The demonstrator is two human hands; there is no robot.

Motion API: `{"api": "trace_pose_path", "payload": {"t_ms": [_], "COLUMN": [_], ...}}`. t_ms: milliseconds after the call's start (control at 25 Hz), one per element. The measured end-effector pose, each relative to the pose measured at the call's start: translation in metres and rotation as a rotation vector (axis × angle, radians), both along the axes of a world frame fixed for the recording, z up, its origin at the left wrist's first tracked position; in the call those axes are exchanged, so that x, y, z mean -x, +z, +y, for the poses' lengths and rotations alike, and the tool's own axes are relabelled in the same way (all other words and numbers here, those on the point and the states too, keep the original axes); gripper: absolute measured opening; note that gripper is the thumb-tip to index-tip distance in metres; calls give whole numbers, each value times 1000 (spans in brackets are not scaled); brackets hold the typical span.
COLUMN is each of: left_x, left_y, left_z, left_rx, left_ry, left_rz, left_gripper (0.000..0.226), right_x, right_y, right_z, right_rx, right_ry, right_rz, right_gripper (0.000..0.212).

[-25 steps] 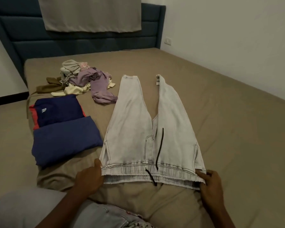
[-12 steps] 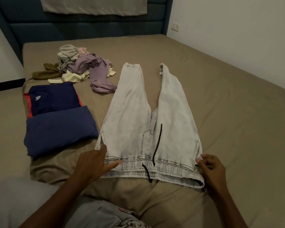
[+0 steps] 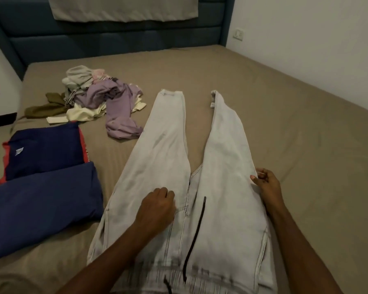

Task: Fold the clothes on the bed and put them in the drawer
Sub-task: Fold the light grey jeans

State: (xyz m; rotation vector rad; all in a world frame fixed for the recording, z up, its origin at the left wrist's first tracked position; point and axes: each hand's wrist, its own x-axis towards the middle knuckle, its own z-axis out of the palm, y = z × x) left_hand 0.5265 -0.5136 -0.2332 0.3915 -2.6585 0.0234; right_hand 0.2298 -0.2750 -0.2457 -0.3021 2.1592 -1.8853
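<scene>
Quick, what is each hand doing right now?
Left hand: fingers curled, resting on the jeans; a grip cannot be told.
Right hand: pinches the jeans' right edge.

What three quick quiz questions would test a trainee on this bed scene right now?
1. True or false: the pale jeans lie with legs spread apart.
2. Which hand pinches the jeans' outer edge: A left hand, B right hand?
3. Fill in: the folded navy clothes lie to the jeans' ____.

Key: 1 true; 2 B; 3 left.
</scene>
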Motion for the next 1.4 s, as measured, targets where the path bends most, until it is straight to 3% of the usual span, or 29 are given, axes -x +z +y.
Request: {"api": "trace_pose_path", "payload": {"t_ms": [120, 240, 360, 440, 560, 680, 840, 920, 1160, 1240, 1400], "left_x": [98, 197, 304, 364, 447, 515, 581, 598, 581, 576, 557], "left_y": [4, 15, 14, 6, 1, 10, 29, 35, 10, 5, 2], "left_z": [-17, -47, -90, -117, -144, -163, -177, -180, -190, -189, -186], "left_rx": [-294, -828, -1467, -1747, -1937, -2059, -2094, -2093, -2274, -2250, -2160], "left_ry": [-28, 112, 153, 61, -20, -74, -156, -188, -90, -45, -24], "left_rz": [163, 107, 57, 34, 25, 48, 93, 180, 305, 265, 117], "left_gripper": [19, 56, 89, 73, 47, 37, 26, 33, 38, 33, 52], "right_x": [77, 139, 203, 238, 279, 299, 303, 302, 314, 314, 314], "right_y": [11, 14, 8, -2, -19, -32, -42, -47, -57, -57, -51], "right_z": [-56, -105, -153, -181, -203, -206, -207, -210, -213, -213, -213], "right_rx": [251, 460, 585, 564, 584, 678, 748, 796, 744, 741, 686], "right_ry": [31, 61, 78, 109, 174, 245, 166, 174, 237, 268, 272], "right_rz": [-280, -517, -525, -510, -520, -526, -466, -471, -367, -365, -319], "right_gripper": [18, 12, 27, 39, 47, 49, 49, 49, 65, 69, 73]}}
